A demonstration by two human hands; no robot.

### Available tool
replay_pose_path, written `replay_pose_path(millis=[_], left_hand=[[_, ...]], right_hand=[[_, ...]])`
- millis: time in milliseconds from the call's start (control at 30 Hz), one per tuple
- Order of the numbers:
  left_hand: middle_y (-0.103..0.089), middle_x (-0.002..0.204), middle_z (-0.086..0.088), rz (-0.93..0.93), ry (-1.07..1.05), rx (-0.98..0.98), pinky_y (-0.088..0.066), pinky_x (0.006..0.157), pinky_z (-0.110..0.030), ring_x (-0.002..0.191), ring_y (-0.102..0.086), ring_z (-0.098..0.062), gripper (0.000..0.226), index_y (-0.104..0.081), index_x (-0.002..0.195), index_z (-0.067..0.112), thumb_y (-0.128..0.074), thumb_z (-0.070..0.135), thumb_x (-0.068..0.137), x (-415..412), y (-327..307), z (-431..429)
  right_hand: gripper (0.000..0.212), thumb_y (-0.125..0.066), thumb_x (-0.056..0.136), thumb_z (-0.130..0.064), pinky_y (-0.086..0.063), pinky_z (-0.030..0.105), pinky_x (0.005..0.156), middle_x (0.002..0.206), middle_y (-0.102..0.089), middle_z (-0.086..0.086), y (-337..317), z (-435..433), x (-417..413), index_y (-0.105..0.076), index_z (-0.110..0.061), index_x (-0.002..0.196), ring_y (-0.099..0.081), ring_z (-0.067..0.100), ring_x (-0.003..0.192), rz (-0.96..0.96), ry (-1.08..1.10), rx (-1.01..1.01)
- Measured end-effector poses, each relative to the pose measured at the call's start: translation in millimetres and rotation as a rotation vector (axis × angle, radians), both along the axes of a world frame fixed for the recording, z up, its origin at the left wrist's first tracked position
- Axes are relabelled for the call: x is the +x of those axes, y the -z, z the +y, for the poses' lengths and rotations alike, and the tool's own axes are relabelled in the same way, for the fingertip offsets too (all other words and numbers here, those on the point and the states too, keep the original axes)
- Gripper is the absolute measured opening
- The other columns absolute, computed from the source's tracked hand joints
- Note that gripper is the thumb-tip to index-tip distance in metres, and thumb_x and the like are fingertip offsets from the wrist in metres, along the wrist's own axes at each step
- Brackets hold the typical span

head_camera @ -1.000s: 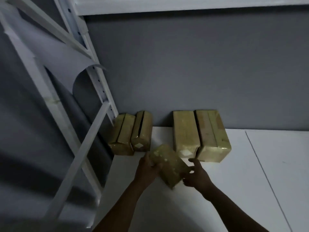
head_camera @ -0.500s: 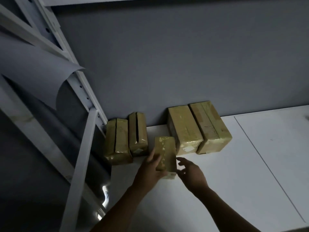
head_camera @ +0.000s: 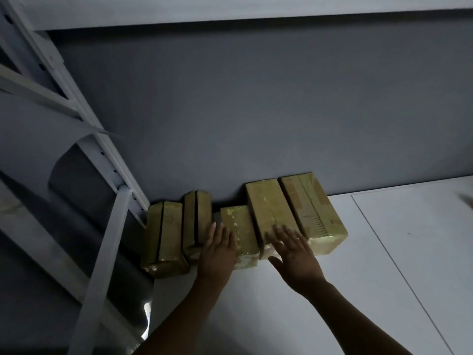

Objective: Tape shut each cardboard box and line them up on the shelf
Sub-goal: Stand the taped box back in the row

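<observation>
Lined up flat on the white shelf (head_camera: 384,265), long sides running toward 12 o'clock: five glossy, tape-wrapped cardboard boxes. From 9 o'clock: leftmost box (head_camera: 165,237) and second box (head_camera: 197,224), each with a dark lengthwise seam; short middle box (head_camera: 239,226), touching the long box (head_camera: 271,213) at its 3 o'clock; widest box (head_camera: 313,206) last.

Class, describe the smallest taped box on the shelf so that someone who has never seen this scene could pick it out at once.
Start at the white shelf against the grey wall, where taped cardboard boxes stand in a row. Take the small box between the left hand and the right hand. It alone sits lower and shorter than its neighbours.
</observation>
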State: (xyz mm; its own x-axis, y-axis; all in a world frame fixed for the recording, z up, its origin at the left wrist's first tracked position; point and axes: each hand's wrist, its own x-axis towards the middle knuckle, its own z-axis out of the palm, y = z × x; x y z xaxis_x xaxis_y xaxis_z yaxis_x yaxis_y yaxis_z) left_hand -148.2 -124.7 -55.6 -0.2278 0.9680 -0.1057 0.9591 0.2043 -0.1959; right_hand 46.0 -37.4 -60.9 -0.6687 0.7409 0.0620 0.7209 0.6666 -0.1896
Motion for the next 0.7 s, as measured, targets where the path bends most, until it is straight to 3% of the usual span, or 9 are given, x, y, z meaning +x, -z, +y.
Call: replay_pose_path(millis=[67, 167, 267, 467, 533, 633, 700], left_hand=[[-0.022, 0.154, -0.018, 0.031, -0.015, -0.022, 0.010, 0.116, -0.049, 0.145, -0.008, -0.036, 0.068, -0.022, 0.148, 0.006, -0.040, 0.046, 0.096, 0, -3, 15], [-0.018, 0.156, -0.016, 0.054, -0.062, -0.018, 0.020, 0.111, -0.048, 0.145, -0.007, -0.034, 0.061, -0.017, 0.149, 0.007, -0.033, 0.039, 0.099, -3, -5, 32], [-0.015, 0.157, -0.013, 0.068, -0.098, -0.052, 0.020, 0.109, -0.049, 0.145, -0.005, -0.033, 0.057, -0.014, 0.150, 0.009, -0.027, 0.035, 0.102, -10, -10, 47], [-0.005, 0.159, -0.010, 0.059, -0.097, -0.129, 0.012, 0.115, -0.050, 0.146, 0.001, -0.031, 0.065, -0.007, 0.151, 0.012, -0.029, 0.045, 0.099, -20, -15, 53], [-0.004, 0.158, -0.010, 0.022, -0.084, -0.025, 0.006, 0.117, -0.051, 0.146, -0.005, -0.032, 0.070, -0.014, 0.151, 0.013, -0.039, 0.047, 0.096, -22, -13, 44], [-0.033, 0.150, -0.016, -0.119, -0.227, 0.257, -0.022, 0.113, -0.051, 0.135, -0.037, -0.034, 0.085, -0.039, 0.143, 0.008, -0.069, 0.050, 0.076, -26, -16, 24], [-0.026, 0.153, -0.017, -0.239, -0.440, 0.316, -0.030, 0.109, -0.045, 0.136, -0.034, -0.034, 0.091, -0.024, 0.148, 0.006, -0.060, 0.056, 0.081, -31, -16, 10]], right_hand=[[0.053, -0.031, 0.091, -0.052, -0.034, 0.042, 0.105, 0.142, -0.048, 0.001, 0, 3, 0, -0.041, -0.030, 0.138, -0.046, 0.026, 0.131, 0.021, -0.022, -0.012], [0.055, -0.047, 0.087, -0.049, -0.039, 0.041, 0.103, 0.143, -0.047, -0.001, -2, 6, 0, -0.041, -0.032, 0.138, -0.044, 0.024, 0.133, 0.039, -0.064, -0.045], [0.060, -0.067, 0.079, -0.045, -0.043, 0.041, 0.099, 0.141, -0.050, -0.001, -2, 9, -2, -0.048, -0.031, 0.135, -0.048, 0.024, 0.129, 0.038, -0.098, -0.030], [0.055, -0.069, 0.078, -0.045, -0.047, 0.043, 0.095, 0.136, -0.055, -0.001, -6, 12, -4, -0.054, -0.032, 0.129, -0.053, 0.026, 0.124, 0.003, -0.092, -0.050], [0.047, -0.065, 0.078, -0.046, -0.050, 0.044, 0.091, 0.129, -0.060, 0.001, -12, 13, -8, -0.062, -0.030, 0.122, -0.057, 0.027, 0.117, -0.015, -0.069, -0.044], [0.036, -0.069, 0.078, -0.042, -0.052, 0.044, 0.086, 0.118, -0.066, 0.004, -20, 13, -20, -0.070, -0.024, 0.109, -0.063, 0.029, 0.108, 0.031, -0.042, -0.022], [0.039, -0.060, 0.083, -0.046, -0.050, 0.045, 0.091, 0.121, -0.064, 0.004, -24, 11, -30, -0.067, -0.022, 0.113, -0.060, 0.029, 0.114, 0.078, -0.062, -0.041]])
